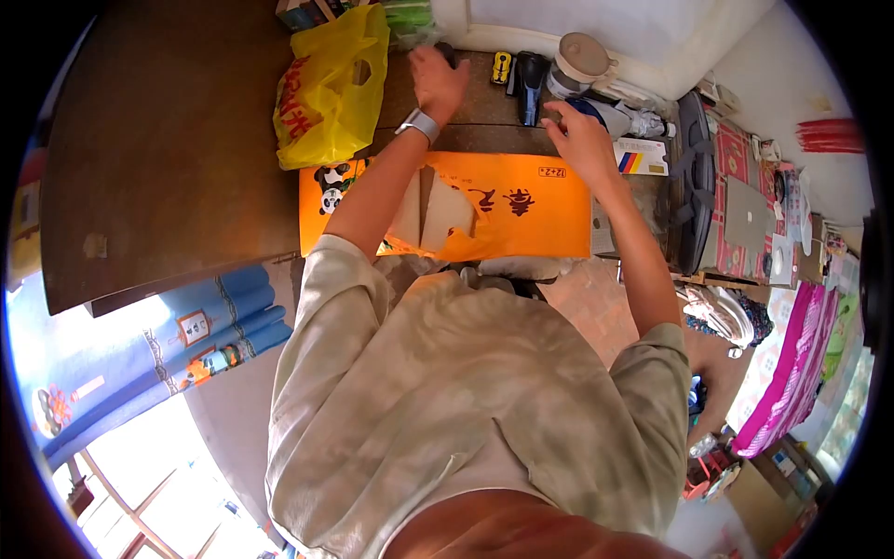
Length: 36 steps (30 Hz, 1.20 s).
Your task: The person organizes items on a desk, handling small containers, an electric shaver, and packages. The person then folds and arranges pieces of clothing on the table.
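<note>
My left hand (438,84), with a watch (419,124) on its wrist, reaches to the back of the table, fingers apart, beside a small black object (446,52). Whether it touches that object I cannot tell. My right hand (582,142) hovers at the right with thumb and fingers spread, close to a dark blue item (589,110) whose kind is unclear. Between my arms and nearer my body lies an orange pack (535,205) with black characters and a panda print. Its torn wrapper shows white rolls (447,214), probably paper.
A yellow plastic bag (335,88) stands left of my left hand. Along the back are a yellow-black gadget (501,68), a black shaver-like device (531,86) and a lidded cup (579,63). At right lie a white box (643,156), a clear bottle (647,124) and a dark bag (694,182).
</note>
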Each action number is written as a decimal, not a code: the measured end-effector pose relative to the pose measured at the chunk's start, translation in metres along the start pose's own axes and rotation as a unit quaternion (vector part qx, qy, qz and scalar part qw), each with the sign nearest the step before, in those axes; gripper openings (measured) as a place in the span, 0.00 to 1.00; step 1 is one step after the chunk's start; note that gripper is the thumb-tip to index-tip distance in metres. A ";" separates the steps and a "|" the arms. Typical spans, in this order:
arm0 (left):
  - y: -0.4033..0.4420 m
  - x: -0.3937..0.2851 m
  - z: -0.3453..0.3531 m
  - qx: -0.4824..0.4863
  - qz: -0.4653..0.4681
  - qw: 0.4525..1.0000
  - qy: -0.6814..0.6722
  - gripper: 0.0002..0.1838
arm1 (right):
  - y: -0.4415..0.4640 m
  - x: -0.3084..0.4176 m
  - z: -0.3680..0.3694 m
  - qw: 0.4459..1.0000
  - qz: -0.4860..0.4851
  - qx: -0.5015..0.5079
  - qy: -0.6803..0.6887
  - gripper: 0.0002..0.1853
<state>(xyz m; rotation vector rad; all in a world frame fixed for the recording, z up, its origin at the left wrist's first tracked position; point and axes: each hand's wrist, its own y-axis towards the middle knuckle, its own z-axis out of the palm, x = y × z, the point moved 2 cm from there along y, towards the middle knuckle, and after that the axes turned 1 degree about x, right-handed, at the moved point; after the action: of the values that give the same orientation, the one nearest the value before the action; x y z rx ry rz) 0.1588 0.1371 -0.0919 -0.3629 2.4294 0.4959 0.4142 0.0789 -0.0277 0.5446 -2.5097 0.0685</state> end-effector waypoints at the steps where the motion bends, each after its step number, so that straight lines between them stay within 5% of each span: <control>1: 0.004 0.008 -0.001 -0.068 -0.062 0.996 0.011 0.33 | 0.000 0.000 0.001 1.000 0.004 0.005 0.001 0.16; 2: 0.007 0.018 0.005 -0.008 -0.198 0.972 -0.123 0.41 | 0.001 -0.001 0.002 1.000 0.009 0.010 0.002 0.16; 5: 0.009 0.028 0.014 0.078 -0.214 0.959 -0.166 0.41 | 0.003 -0.002 0.008 1.000 0.021 0.007 0.017 0.17; 12: 0.018 0.016 0.044 0.097 -0.200 0.969 -0.111 0.37 | -0.020 -0.006 -0.010 0.999 0.046 -0.006 0.025 0.15; 17: 0.024 0.013 0.070 0.051 -0.075 0.990 -0.107 0.26 | -0.049 -0.038 -0.018 0.989 0.079 -0.077 0.100 0.15; 19: 0.042 0.047 0.105 0.124 -0.044 0.973 -0.189 0.27 | -0.064 -0.044 -0.017 0.983 0.054 -0.103 0.143 0.16; 21: 0.013 -0.006 0.041 0.114 -0.088 0.988 -0.064 0.27 | -0.078 -0.033 -0.017 0.984 0.016 -0.090 0.152 0.17; 22: 0.013 0.001 0.035 0.220 -0.069 0.963 -0.138 0.28 | -0.083 -0.025 -0.018 0.986 -0.009 -0.085 0.142 0.18; 24: -0.034 -0.030 -0.030 0.191 0.031 0.978 -0.081 0.26 | -0.096 -0.009 -0.011 0.987 -0.015 -0.068 0.145 0.21; 26: -0.086 -0.050 -0.112 0.172 0.070 0.966 -0.181 0.20 | -0.102 0.006 -0.004 0.986 -0.014 -0.066 0.155 0.22; 29: -0.162 -0.013 -0.189 -0.156 0.048 0.986 -0.034 0.12 | -0.098 0.006 0.008 0.984 0.016 -0.073 0.162 0.25; 32: -0.226 0.051 -0.217 -0.299 -0.093 0.948 0.058 0.16 | -0.102 0.000 0.019 0.984 0.042 -0.109 0.138 0.25; 35: -0.254 0.114 -0.196 -0.312 -0.199 0.915 -0.162 0.23 | -0.102 -0.014 0.023 0.977 0.049 -0.134 0.159 0.25; 36: -0.252 0.119 -0.196 -0.303 -0.198 0.926 -0.108 0.22 | -0.101 -0.012 0.024 0.975 0.048 -0.132 0.174 0.25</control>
<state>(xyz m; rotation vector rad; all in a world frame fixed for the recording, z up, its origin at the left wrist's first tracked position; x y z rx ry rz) 0.0587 -0.1885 -0.0881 -0.9786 1.8730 1.0363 0.4508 -0.0133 -0.0610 0.2750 -2.1565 -0.1222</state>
